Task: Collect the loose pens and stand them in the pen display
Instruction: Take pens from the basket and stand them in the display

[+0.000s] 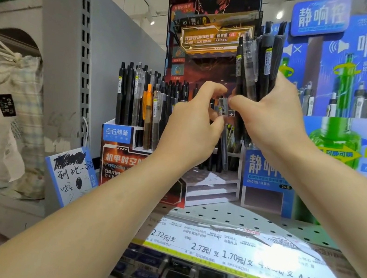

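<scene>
My right hand (271,120) grips a bundle of several dark and clear pens (257,63), held upright in front of the red and black pen display (125,158). My left hand (194,126) is just left of it, its thumb and fingers pinching the lower end of one clear pen (224,105) at the bundle's base. Several black, clear and orange pens (142,104) stand in the display's left compartments. The display's middle compartments are partly hidden behind my hands.
A blue pen display (266,178) stands to the right on the white perforated shelf (249,218). Price labels (230,255) line the shelf's front edge. A scribbled test pad (71,173) leans at the left, beside a grey shelf divider (69,57) and cloth bags (11,108).
</scene>
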